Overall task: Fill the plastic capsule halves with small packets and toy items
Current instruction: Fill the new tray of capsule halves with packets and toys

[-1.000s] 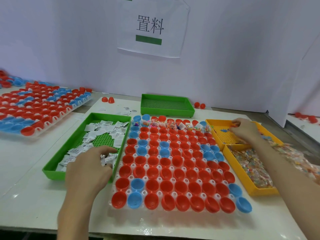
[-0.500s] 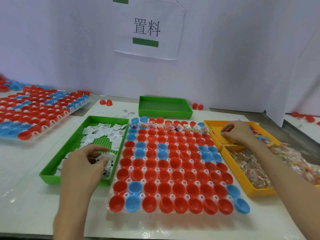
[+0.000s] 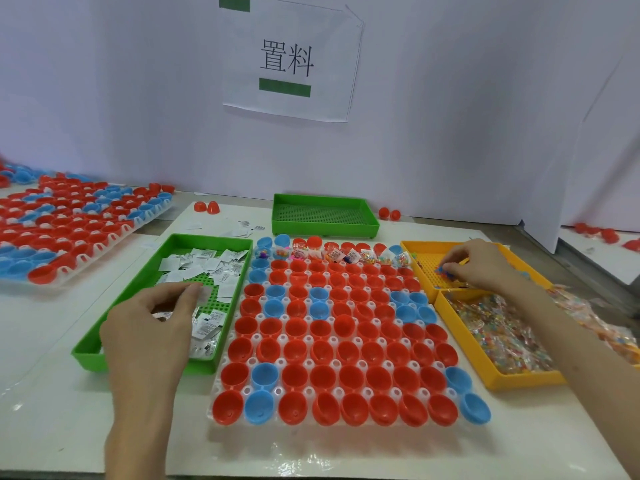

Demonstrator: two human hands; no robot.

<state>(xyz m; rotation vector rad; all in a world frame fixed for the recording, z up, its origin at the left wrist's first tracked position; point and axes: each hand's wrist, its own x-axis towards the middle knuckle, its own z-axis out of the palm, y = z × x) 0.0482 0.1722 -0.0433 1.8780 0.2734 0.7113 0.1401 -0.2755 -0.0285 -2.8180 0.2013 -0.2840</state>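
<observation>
A: Where are the hands?

B: Left hand (image 3: 152, 327) is over the near end of the packet tray (image 3: 90, 344), fingers curled and thumb out. There are packets (image 3: 204, 265) under the palm, but I can't tell if it's gripping any.

A: Right?

B: Right hand (image 3: 481, 265) is in the far yellow tray (image 3: 412, 251). Its fingertips pinch a blue toy (image 3: 440, 270) just above the mesh floor.

A: Capsule halves?

B: Red and blue halves (image 3: 332, 341) sit open side up in a white rack (image 3: 221, 365) at table centre, between the packet tray on the left and the yellow trays on the right. The back row holds packets and toy bits. The other rows show bare cups.

A: Stock?

B: White packets are spread across the packet tray, mostly at the far end. A few loose ones lie on the table behind it. The near yellow tray (image 3: 464, 344) is full of clear bags (image 3: 502, 334) of coloured pieces, and more bags are piled just right of it.

A: Anything else?

B: Rear green tray (image 3: 325, 226) is behind the rack. A second rack (image 3: 69, 230) of halves sits far left. Loose red halves (image 3: 207, 206) lie by the wall, and there's a paper sign (image 3: 291, 64) above.
</observation>
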